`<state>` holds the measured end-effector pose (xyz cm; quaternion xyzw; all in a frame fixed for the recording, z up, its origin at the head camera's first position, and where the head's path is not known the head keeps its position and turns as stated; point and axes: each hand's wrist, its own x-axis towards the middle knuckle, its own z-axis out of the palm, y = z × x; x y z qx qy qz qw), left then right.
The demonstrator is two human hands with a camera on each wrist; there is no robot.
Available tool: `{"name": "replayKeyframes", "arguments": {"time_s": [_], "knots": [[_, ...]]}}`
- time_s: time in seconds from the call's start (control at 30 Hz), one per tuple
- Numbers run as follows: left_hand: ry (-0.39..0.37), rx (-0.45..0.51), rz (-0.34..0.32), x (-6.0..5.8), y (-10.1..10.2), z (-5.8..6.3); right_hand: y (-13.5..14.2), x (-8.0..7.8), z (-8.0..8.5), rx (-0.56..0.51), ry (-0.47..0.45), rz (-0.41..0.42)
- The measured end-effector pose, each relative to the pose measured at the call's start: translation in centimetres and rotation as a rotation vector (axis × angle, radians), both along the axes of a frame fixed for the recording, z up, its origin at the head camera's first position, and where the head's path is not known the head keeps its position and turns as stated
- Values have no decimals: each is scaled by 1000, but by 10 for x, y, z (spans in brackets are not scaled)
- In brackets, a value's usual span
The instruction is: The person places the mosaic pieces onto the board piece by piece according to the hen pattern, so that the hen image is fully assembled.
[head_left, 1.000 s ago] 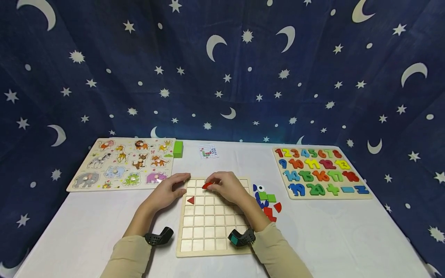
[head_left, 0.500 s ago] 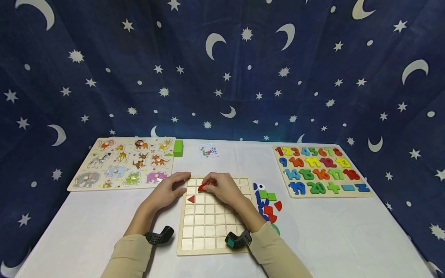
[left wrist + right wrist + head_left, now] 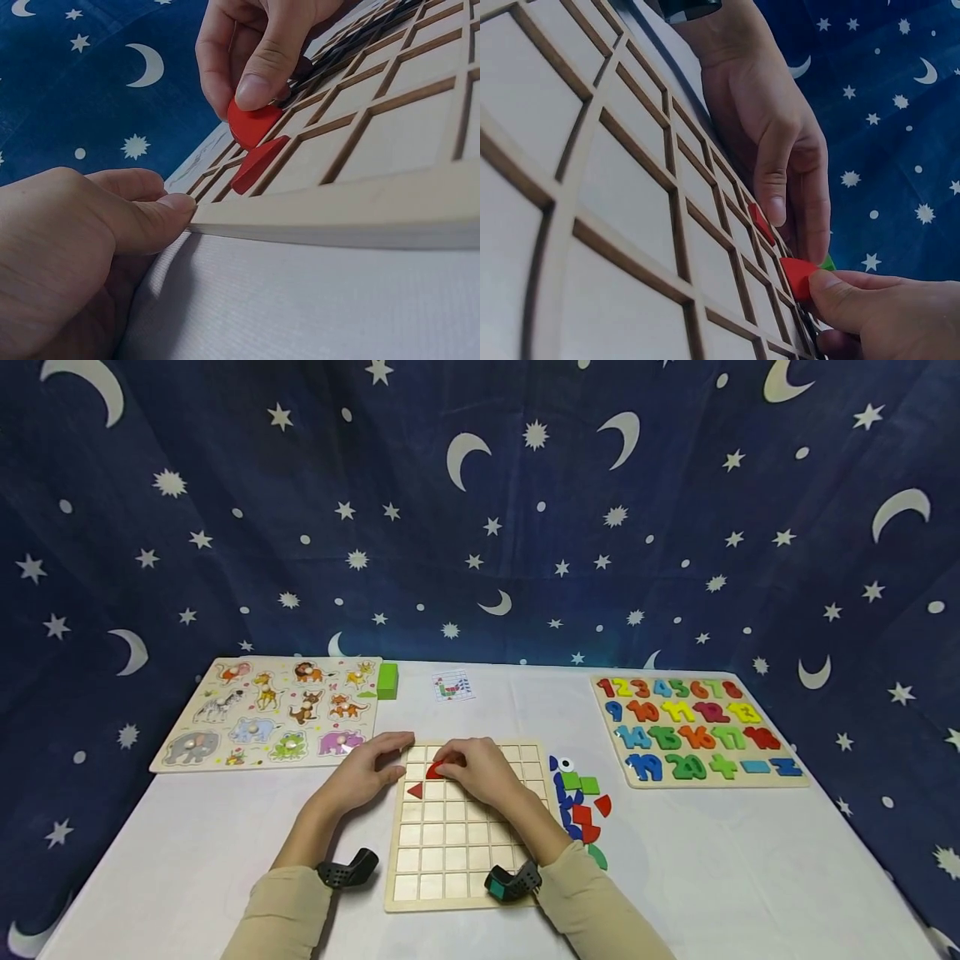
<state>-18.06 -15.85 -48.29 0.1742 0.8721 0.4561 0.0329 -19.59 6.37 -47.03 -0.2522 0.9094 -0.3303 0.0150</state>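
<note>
Red piece (image 3: 433, 771), head view: pinched by the right hand (image 3: 483, 768) at the far-left cells of the board (image 3: 432, 860).
Left hand (image 3: 365, 770): thumb and fingers spread apart, placed at the board's far-left edge.
Triangle (image 3: 416, 791): laid in the leftmost column.
Loose pieces (image 3: 582, 815): scattered right of the board on the worktop (image 3: 690, 860).
Puzzles: animal puzzle (image 3: 281, 702) set far left, number puzzle (image 3: 712, 782) far right.
Edge, left wrist view: touched by the left thumb; triangle seen just beside the red piece.
Grip, right wrist view: red piece clamped by right thumb and fingers; whether it is seated cannot be told.
</note>
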Motion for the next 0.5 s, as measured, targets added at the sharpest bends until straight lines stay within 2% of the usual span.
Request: {"name": "replayKeyframes", "arguments": {"time_s": [0.17, 0.5], "knots": [[-21, 8, 8, 0, 0, 1, 0, 1, 1, 48, 40, 14], [-13, -3, 6, 0, 0, 0, 5, 3, 3, 152, 134, 54]]}}
